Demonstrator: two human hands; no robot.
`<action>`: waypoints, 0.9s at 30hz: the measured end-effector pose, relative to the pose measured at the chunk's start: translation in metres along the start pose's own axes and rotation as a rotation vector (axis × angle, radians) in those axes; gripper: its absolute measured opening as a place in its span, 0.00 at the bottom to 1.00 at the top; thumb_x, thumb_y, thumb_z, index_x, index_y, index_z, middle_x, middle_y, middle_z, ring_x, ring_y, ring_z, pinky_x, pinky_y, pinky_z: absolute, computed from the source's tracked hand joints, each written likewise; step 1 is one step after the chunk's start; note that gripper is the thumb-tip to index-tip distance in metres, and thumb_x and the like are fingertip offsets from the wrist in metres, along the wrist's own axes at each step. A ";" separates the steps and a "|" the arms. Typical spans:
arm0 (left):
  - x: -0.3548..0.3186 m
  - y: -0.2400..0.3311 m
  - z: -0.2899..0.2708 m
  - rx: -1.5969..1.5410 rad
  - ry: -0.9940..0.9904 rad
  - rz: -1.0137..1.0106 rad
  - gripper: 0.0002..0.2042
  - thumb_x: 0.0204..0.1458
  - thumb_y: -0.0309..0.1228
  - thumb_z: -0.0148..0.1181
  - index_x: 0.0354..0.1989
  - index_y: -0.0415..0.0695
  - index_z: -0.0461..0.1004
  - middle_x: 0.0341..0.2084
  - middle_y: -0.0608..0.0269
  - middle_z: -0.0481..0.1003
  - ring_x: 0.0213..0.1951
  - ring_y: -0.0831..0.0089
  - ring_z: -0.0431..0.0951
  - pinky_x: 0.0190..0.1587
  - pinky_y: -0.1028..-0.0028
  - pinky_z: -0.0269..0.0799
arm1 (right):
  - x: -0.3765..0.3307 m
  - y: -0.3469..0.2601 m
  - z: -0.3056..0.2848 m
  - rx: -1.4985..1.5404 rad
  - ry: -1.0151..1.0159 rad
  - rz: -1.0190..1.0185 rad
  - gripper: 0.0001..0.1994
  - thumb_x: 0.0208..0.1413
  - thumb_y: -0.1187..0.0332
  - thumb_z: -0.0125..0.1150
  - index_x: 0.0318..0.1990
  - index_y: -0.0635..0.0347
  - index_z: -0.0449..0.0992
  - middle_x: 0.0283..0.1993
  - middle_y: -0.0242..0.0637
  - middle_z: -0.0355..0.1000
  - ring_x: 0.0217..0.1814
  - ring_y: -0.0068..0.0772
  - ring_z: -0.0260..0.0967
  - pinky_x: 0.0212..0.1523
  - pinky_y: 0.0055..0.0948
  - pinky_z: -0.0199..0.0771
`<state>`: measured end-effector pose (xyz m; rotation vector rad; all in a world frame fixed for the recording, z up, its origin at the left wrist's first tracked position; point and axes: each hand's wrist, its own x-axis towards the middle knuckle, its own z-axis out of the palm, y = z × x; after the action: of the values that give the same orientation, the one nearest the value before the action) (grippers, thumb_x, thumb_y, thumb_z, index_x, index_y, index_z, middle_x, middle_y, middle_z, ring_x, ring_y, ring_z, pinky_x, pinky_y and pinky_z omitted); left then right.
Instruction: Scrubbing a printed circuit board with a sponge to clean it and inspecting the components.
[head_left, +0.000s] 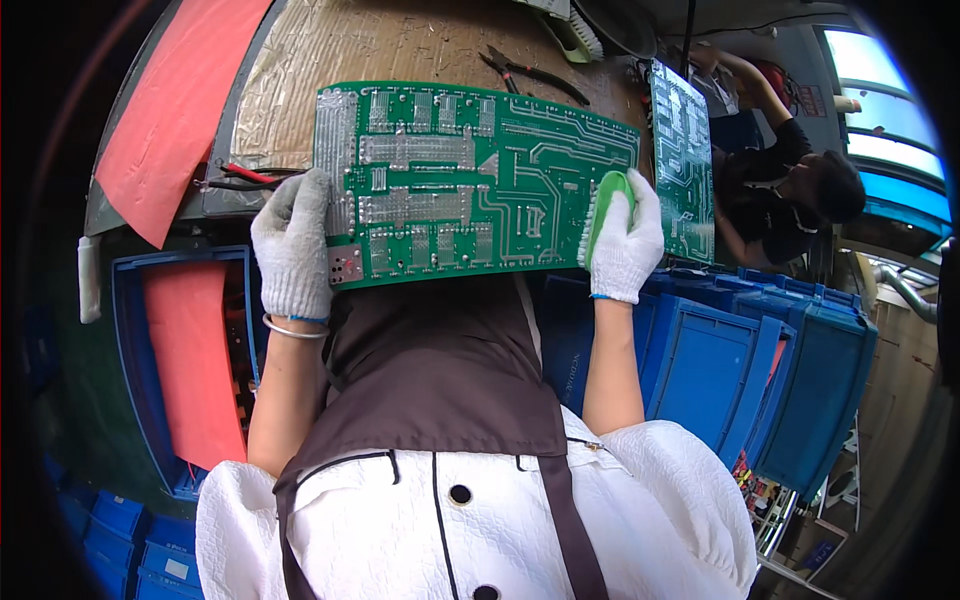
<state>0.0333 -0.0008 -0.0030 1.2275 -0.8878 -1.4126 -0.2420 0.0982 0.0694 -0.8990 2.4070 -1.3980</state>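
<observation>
A large green circuit board (450, 190) is held up before me, its soldered side with silvery traces facing me. My left hand (293, 240), in a white knit glove, grips the board's left edge with the thumb along the front. At the board's right end my right hand (630, 240), gloved too, is closed around a green-backed brush (607, 205). The brush's pale bristles lie against or very near the board's face. Whether the right fingers also hold the board's edge is hidden.
Behind the board is a cardboard-covered bench (300, 60) with cutting pliers (535, 78) and another brush (575, 38). A co-worker (790, 180) at right is by a second circuit board (683, 160). Blue crates (710, 360) stand right; a blue bin (122, 300) with red sheet stands left.
</observation>
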 end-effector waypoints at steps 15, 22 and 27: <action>-0.002 0.005 -0.002 0.011 -0.043 0.008 0.13 0.63 0.34 0.63 0.42 0.34 0.81 0.32 0.70 0.80 0.33 0.84 0.74 0.39 0.79 0.71 | -0.047 -0.017 0.038 -0.129 -0.133 -0.536 0.16 0.62 0.74 0.60 0.57 0.61 0.77 0.53 0.44 0.79 0.55 0.38 0.78 0.58 0.32 0.75; 0.000 0.007 0.003 0.023 -0.013 0.002 0.13 0.62 0.34 0.64 0.42 0.34 0.82 0.32 0.71 0.79 0.33 0.84 0.74 0.39 0.80 0.71 | -0.027 0.001 0.026 -0.322 0.067 -0.595 0.15 0.64 0.74 0.59 0.57 0.62 0.77 0.49 0.42 0.80 0.44 0.39 0.81 0.53 0.33 0.79; -0.003 0.008 0.003 0.015 -0.017 -0.007 0.12 0.62 0.34 0.64 0.41 0.35 0.82 0.31 0.71 0.79 0.33 0.84 0.73 0.38 0.80 0.70 | -0.009 0.013 0.005 -0.243 -0.010 -0.495 0.15 0.62 0.73 0.61 0.56 0.60 0.78 0.53 0.46 0.79 0.53 0.39 0.79 0.57 0.32 0.76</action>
<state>0.0325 0.0005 0.0060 1.2323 -0.9088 -1.4262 -0.2380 0.1051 0.0546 -1.6464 2.4869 -1.2423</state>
